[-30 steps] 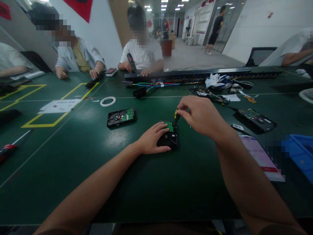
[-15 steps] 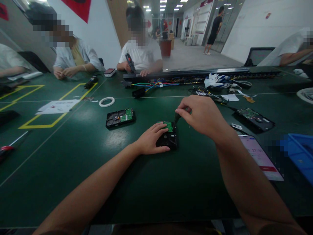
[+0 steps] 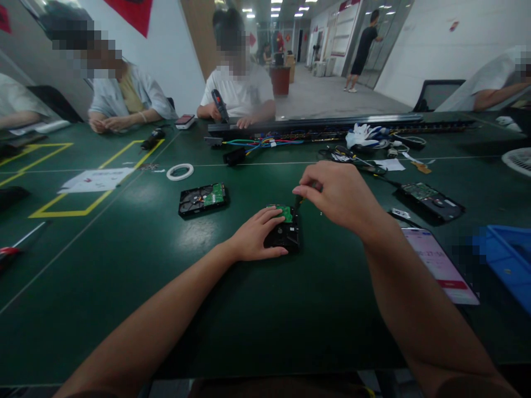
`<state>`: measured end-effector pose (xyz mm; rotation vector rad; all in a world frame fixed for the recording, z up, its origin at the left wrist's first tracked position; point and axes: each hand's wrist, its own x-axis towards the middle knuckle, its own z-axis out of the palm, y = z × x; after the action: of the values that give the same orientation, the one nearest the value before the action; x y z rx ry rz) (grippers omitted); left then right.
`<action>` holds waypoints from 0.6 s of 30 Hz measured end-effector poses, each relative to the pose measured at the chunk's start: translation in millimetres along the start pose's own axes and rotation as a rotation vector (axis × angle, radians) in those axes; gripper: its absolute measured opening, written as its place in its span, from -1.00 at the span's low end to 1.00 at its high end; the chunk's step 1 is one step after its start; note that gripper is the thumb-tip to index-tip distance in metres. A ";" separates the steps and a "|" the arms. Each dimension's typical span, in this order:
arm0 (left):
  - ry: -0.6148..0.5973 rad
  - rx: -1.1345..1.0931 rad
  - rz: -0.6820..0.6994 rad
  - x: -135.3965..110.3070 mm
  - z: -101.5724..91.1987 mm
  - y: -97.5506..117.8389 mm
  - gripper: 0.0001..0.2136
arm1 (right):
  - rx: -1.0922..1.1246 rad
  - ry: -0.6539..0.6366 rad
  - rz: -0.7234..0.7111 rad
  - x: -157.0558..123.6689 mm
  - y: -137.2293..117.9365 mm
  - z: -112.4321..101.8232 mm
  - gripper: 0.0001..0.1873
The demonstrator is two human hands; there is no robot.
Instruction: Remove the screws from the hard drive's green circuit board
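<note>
A black hard drive (image 3: pixel 291 236) with a green circuit board lies on the table in front of me. My left hand (image 3: pixel 254 236) rests over its left side and steadies it, fingers across the board and thumb along the near edge. In my right hand (image 3: pixel 338 193) is a small screwdriver (image 3: pixel 298 201), pinched by the handle and pointing down. Its lower end meets the drive near the far right corner; the exact tip is too dark to make out. A second hard drive (image 3: pixel 203 199) lies to the left, and another hard drive (image 3: pixel 431 202) to the right.
A phone (image 3: pixel 440 265) and a blue bin (image 3: pixel 508 260) are at the right. Beyond my hands lie a tape roll (image 3: pixel 180 172), white gloves (image 3: pixel 365 136), cables and a long black rail (image 3: pixel 315 125). Co-workers sit across the table; a red-handled screwdriver (image 3: pixel 10 251) lies far left.
The fingertips of my right hand have shifted slightly around the screwdriver handle. My left hand and the hard drive stay in place. The view has moved a little.
</note>
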<state>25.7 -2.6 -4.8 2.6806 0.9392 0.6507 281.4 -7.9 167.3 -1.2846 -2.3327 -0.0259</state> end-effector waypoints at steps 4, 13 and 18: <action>-0.006 -0.004 -0.004 -0.6 1.1 -0.7 -0.15 | 0.034 0.007 -0.071 0.3 4.9 1.8 -0.87; 0.001 -0.007 0.002 -0.3 -0.4 0.4 -0.17 | 0.028 0.025 -0.092 1.4 5.0 4.2 -0.80; -0.005 -0.007 0.000 -0.2 -0.2 -0.1 -0.16 | 0.002 0.011 -0.062 1.6 4.6 1.5 -0.81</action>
<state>25.4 -2.7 -4.8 2.6749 0.9343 0.6463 283.9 -3.8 165.7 -1.2073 -2.3615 -0.0506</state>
